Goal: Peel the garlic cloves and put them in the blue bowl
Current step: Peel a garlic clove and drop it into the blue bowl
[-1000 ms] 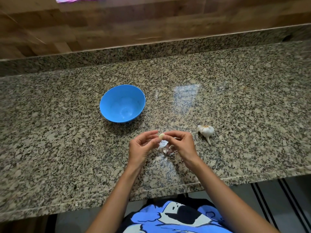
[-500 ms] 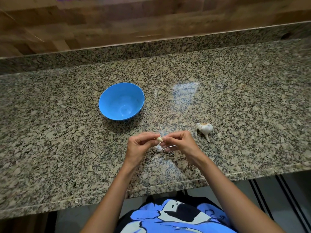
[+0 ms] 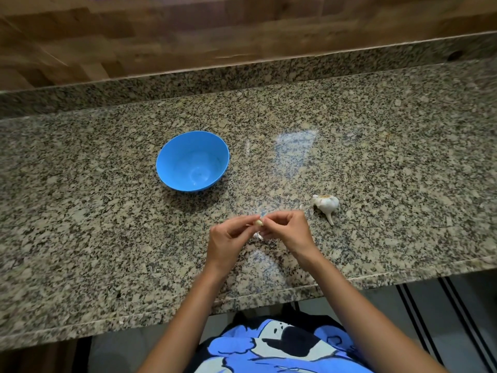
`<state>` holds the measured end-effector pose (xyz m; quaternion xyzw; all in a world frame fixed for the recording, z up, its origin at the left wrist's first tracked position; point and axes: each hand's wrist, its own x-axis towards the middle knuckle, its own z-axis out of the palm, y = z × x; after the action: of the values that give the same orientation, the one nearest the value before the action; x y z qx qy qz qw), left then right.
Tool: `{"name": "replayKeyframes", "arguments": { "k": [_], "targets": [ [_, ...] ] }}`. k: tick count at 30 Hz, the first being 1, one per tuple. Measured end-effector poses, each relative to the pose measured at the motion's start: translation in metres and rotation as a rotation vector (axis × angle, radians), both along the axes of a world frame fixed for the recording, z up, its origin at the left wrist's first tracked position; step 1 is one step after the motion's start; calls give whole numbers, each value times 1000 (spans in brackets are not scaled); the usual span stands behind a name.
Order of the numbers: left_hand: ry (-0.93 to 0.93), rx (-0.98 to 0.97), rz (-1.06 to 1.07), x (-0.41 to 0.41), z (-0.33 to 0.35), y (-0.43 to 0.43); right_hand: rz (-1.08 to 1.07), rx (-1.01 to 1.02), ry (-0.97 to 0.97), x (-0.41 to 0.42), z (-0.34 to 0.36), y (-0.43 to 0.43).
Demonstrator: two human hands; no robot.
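The work surface is a speckled granite countertop [image 3: 107,238] with a raised granite backsplash [image 3: 188,84] along its far edge and a wood-pattern wall [image 3: 188,36] above that. A garlic bulb [image 3: 326,203] lies on its side on the countertop, just right of and slightly beyond the hands, stem pointing toward the near edge. Small pale scraps of garlic skin [image 3: 258,236] lie on the granite directly under the hands, partly hidden by the fingers. Nothing stands between the hands and the bowl — only bare granite.

The blue bowl [image 3: 172,157] sits upright on the countertop, beyond and to the left of the hands and well apart from the bulb. Its interior is visible down to the base and holds no cloves.

Both hands are raised just above the countertop near its front edge, fingertips meeting. The garlic clove [image 3: 259,222] is held between them: the left hand [image 3: 228,242] pinches it with curled thumb and fingers, and the right hand [image 3: 289,232] pinches its other end with fingers curled inward. Only a small pale part of the clove shows between the fingertips; how much skin remains on it cannot be determined.

Below the counter edge, a blue printed shirt [image 3: 282,348] and a dark floor [image 3: 430,305] with pale stripes are visible.
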<state>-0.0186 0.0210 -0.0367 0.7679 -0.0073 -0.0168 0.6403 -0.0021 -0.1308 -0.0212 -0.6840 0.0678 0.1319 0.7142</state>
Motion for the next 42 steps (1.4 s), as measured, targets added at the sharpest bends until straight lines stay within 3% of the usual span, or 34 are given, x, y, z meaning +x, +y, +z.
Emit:
{"name": "replayKeyframes", "arguments": {
  "k": [6, 10, 12, 14, 17, 21, 26, 28, 32, 35, 38, 42],
  "targets": [
    [167, -284, 146, -3, 1, -7, -16, 31, 70, -2, -3, 3],
    [316, -581, 290, 0, 7, -3, -61, -76, 99, -4, -13, -3],
    [355, -621, 289, 1, 9, 0, -47, -124, 120, -6, -17, -5],
    [372, -521, 238, 2, 10, 1, -6, -234, 70, -7, -17, -5],
    [309, -215, 107, 4, 6, 2, 107, -410, -34, -4, -15, -5],
    [234, -58, 1, 9, 13, 5, 310, -209, 37, 1, -8, -7],
    [181, -17, -111, 17, 20, 11, 498, -191, 40, 14, 10, -13],
    [121, 89, -149, 18, 22, 12, 563, -249, 36, 19, 16, -14],
    [-93, 505, -281, 23, 27, 11, 490, -399, -17, 19, 18, -13],
    [-95, 670, -455, 31, 30, 11, 466, -456, -122, 15, 19, -15],
    [-10, 675, -517, 37, 36, 9, 450, -554, -252, 12, 16, -14],
    [193, 514, -525, 38, 41, 8, 407, -671, -466, 11, 7, -14]
  ]
}}
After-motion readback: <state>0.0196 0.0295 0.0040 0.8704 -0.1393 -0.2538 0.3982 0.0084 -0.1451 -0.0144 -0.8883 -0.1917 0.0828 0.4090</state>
